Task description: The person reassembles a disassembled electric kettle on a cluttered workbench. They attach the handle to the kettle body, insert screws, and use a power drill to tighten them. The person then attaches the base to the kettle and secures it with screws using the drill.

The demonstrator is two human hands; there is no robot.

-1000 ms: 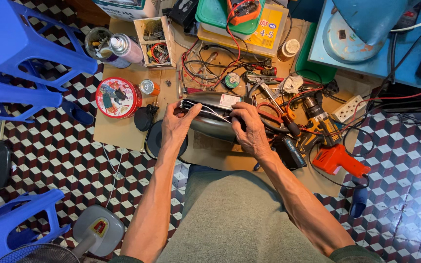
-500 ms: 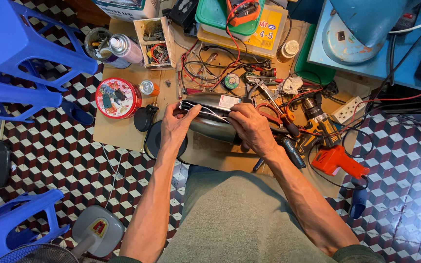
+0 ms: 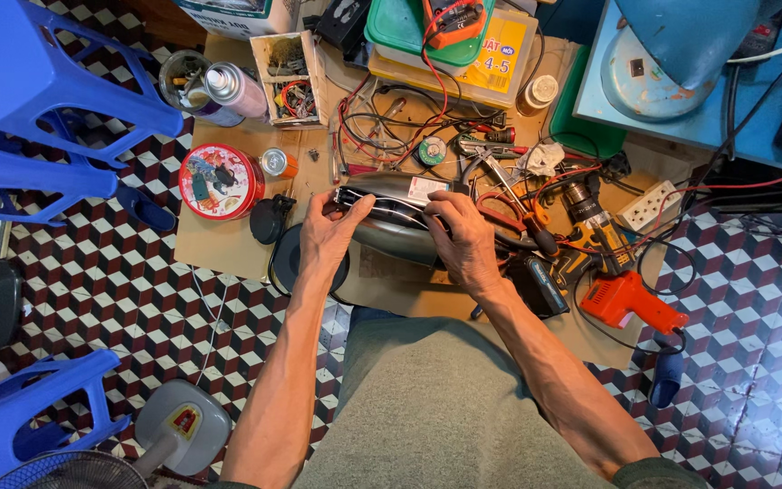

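A rounded silver-and-black appliance body (image 3: 389,228) lies on its side on a brown cardboard sheet (image 3: 219,249) on the floor. My left hand (image 3: 329,234) grips its left end, fingers curled over the black rim. Over its right end sits my right hand (image 3: 465,240), fingers pressed down on the top edge near a white label (image 3: 427,188). A black round base (image 3: 293,258) lies beneath my left wrist, partly hidden.
A red round tin (image 3: 220,181), a spray can (image 3: 234,89), a parts box (image 3: 288,74), tangled red and black wires (image 3: 391,127), pliers (image 3: 500,181), a cordless drill (image 3: 595,237), an orange tool (image 3: 628,303) and a white power strip (image 3: 646,206) crowd the cardboard. Blue plastic stools (image 3: 38,100) stand left.
Both hands have shifted slightly along the appliance body; the right hand has moved leftward onto its top edge. The body stays in place.
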